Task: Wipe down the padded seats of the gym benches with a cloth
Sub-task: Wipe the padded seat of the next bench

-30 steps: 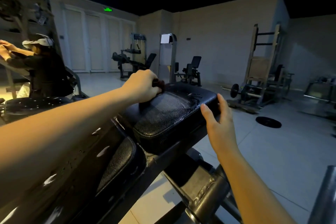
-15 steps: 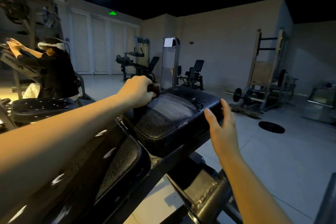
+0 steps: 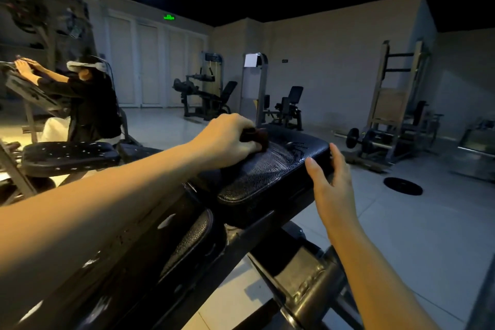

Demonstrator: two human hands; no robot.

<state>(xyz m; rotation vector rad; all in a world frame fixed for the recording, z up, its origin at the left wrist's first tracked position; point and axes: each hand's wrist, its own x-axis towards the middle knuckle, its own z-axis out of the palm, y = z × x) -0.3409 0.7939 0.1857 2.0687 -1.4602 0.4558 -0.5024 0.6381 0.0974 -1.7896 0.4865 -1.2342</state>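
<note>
Cloth (image 3: pixel 255 136) is held in the left hand (image 3: pixel 227 139), grip curled round it, pressed on the pad (image 3: pixel 267 171) near its far edge. Right hand (image 3: pixel 332 182), grip wide, is set at the pad's right edge. Open floor (image 3: pixel 428 236) is seen rightward; a plate (image 3: pixel 403 186) lies there.

Left arm (image 3: pixel 112 206): bare, enters at 9 o'clock, stretched up toward 2 o'clock, ending just above centre.
Left hand (image 3: pixel 227 136): knuckles up, fingers curled round a dark cloth (image 3: pixel 257 136).
Right arm (image 3: pixel 375 276): bare, enters at 5 o'clock, pointing toward 11 o'clock.
Right hand (image 3: pixel 332 185): at the left hand's 4 o'clock; fingers straight and together, thumb (image 3: pixel 312 167) spread toward 10 o'clock.
</note>
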